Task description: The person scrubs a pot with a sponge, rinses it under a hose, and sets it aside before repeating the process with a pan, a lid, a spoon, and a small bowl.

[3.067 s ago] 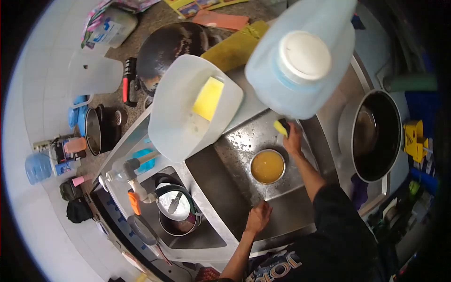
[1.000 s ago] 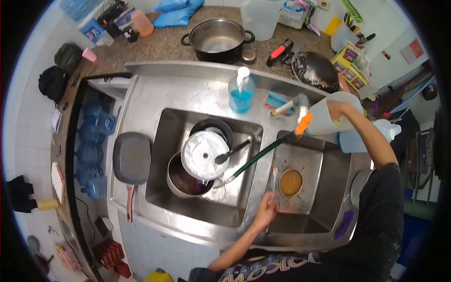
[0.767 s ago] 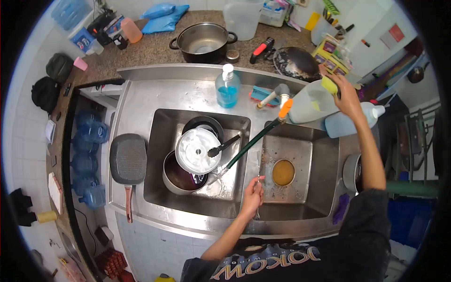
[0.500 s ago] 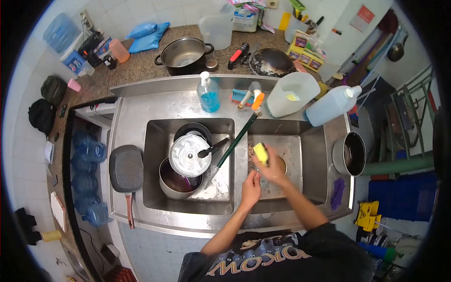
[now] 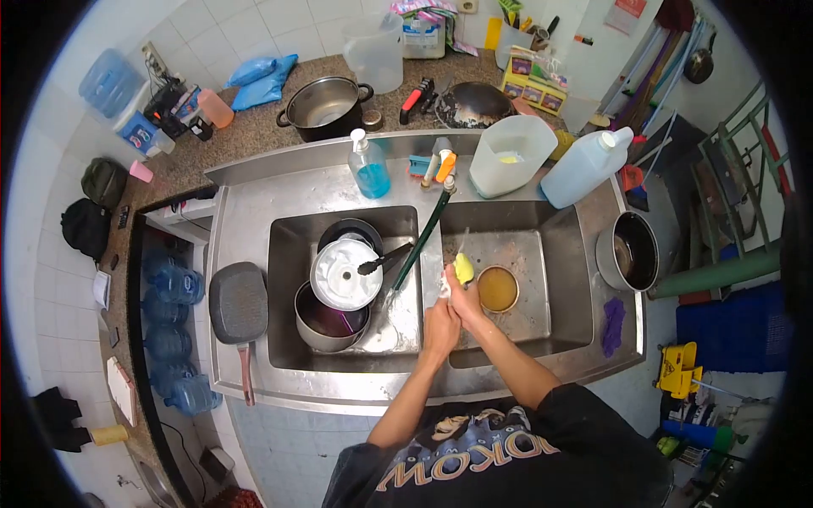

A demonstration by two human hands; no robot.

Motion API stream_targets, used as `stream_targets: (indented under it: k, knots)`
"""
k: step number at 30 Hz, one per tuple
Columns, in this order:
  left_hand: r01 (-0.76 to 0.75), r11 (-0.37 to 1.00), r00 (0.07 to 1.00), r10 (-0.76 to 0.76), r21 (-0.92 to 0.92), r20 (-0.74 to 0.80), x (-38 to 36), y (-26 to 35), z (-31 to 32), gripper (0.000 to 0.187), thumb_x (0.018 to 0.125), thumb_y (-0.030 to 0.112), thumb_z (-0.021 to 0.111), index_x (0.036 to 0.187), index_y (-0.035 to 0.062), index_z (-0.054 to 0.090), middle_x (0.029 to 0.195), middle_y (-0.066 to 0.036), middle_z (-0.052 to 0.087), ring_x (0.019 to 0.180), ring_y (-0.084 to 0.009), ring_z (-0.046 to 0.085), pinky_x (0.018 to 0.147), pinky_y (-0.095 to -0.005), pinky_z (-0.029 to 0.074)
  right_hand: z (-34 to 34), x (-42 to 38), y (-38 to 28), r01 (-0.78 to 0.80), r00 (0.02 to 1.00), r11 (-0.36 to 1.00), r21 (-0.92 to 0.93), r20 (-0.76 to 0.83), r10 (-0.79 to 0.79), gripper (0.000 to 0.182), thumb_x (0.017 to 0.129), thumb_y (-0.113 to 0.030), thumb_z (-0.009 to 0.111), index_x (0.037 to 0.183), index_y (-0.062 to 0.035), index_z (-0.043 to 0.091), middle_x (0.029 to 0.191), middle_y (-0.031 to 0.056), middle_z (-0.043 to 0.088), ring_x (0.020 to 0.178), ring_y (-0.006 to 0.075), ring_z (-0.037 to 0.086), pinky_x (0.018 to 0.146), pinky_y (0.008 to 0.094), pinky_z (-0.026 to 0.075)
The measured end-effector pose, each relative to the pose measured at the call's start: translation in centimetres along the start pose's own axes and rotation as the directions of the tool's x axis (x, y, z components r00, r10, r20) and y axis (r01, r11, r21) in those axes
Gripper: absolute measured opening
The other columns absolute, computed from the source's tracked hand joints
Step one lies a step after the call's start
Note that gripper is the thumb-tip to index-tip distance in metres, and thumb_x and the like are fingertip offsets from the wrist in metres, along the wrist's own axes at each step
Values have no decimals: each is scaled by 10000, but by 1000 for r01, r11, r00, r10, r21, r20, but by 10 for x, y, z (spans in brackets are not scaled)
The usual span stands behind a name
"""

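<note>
My right hand (image 5: 463, 300) grips a yellow sponge (image 5: 463, 268) over the left side of the right basin (image 5: 542, 330). Just below it, touching, my left hand (image 5: 442, 328) is closed; whatever it holds is mostly covered. A thin, pale sliver shows above the sponge, too small to name. White foam (image 5: 445, 281) clings by the right fingers. Close to the right hand, a round dish (image 5: 498, 289) of brownish liquid sits on the basin floor. A dark green hose (image 5: 421, 241) slants down from the tap into the left basin.
The left basin holds a round metal lid (image 5: 343, 292), black-tipped tongs (image 5: 385, 259) and a pot (image 5: 329, 339). A grill pan (image 5: 238, 303) lies left. Behind stand a blue soap bottle (image 5: 371, 179), a plastic jug (image 5: 500, 173) and a large bottle (image 5: 580, 173). A pot (image 5: 627, 251) stands right.
Both hands have come together, the right one moving left and down with the sponge. The round dish, partly hidden before, now shows fully. The view has shifted slightly.
</note>
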State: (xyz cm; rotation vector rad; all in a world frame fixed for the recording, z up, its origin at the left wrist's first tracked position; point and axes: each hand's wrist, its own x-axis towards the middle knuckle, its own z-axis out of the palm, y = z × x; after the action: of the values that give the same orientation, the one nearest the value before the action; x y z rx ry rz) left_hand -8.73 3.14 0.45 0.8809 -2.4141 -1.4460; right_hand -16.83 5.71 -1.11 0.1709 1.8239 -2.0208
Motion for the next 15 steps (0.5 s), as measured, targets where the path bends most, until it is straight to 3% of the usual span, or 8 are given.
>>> stream_targets:
  k: [2, 4, 6, 8, 10, 11, 13, 15]
  knots:
    - [50, 996, 990, -60, 78, 125, 2, 3, -5, 260, 937, 170, 473, 999, -72, 545, 802, -287, 613, 810, -461, 598, 704, -510, 457, -7, 12, -8, -64, 998, 997, 49, 24, 63, 293, 932, -367, 620, 943, -78, 575, 705, -17, 505, 525, 82, 461, 427, 259, 371]
    - [-103, 994, 993, 100, 44, 62, 0, 3, -5, 292, 942, 200, 496, 1030, -73, 553, 914, -308, 621, 880, -394, 631, 738, -467, 470, -15, 26, -26, -120, 992, 987, 111, 45, 116, 295, 936, -368, 612, 948, -76, 577, 707, -14, 508, 515, 84, 460, 412, 265, 355]
    - [-115, 993, 993, 115, -28, -25, 13, 6, -14, 298, 956, 225, 496, 1026, -57, 558, 949, -286, 629, 902, -356, 634, 757, -440, 476, -27, 41, -48, -245, 961, 951, 190, 174, 214, 299, 940, -375, 603, 967, -79, 574, 693, -16, 493, 478, 73, 424, 376, 260, 298]
    - [-109, 989, 990, 99, -100, -105, 25, 11, -19, 304, 969, 250, 495, 1022, -42, 564, 984, -263, 636, 924, -318, 636, 776, -413, 481, -31, 40, -52, -315, 920, 945, 86, 273, 282, 265, 943, -371, 596, 980, -114, 545, 695, -28, 469, 453, 66, 380, 357, 249, 250]
    - [-44, 883, 993, -14, -468, -118, 58, 26, -21, 333, 996, 307, 466, 926, -2, 568, 833, -158, 647, 773, -270, 642, 680, -357, 511, -22, 14, -62, -371, 835, 918, -141, 381, 396, 230, 958, -351, 575, 877, -151, 493, 583, -47, 396, 403, 59, 323, 357, 240, 257]
    - [-31, 883, 992, -31, -469, -124, 70, 22, -18, 333, 996, 307, 466, 926, -2, 568, 833, -158, 647, 773, -270, 642, 680, -357, 511, -23, 9, -52, -429, 770, 882, -194, 431, 470, 188, 962, -334, 571, 899, -176, 489, 577, -55, 375, 411, 52, 321, 357, 230, 242]
    - [288, 630, 955, -133, -722, 264, 93, 8, -16, 383, 1019, 338, 414, 821, 35, 539, 698, -92, 605, 658, -236, 641, 589, -341, 503, -20, -3, -35, -477, 729, 863, -165, 475, 493, 186, 962, -327, 573, 900, -176, 484, 573, -58, 365, 414, 48, 318, 357, 226, 237]
    - [277, 582, 960, -195, -764, 199, 96, 3, -27, 374, 1019, 330, 398, 780, 65, 507, 636, -57, 542, 601, -215, 601, 564, -343, 492, -16, -16, -34, -518, 683, 843, -147, 522, 511, 220, 969, -325, 565, 890, -141, 472, 564, -59, 345, 415, 39, 300, 355, 226, 221]
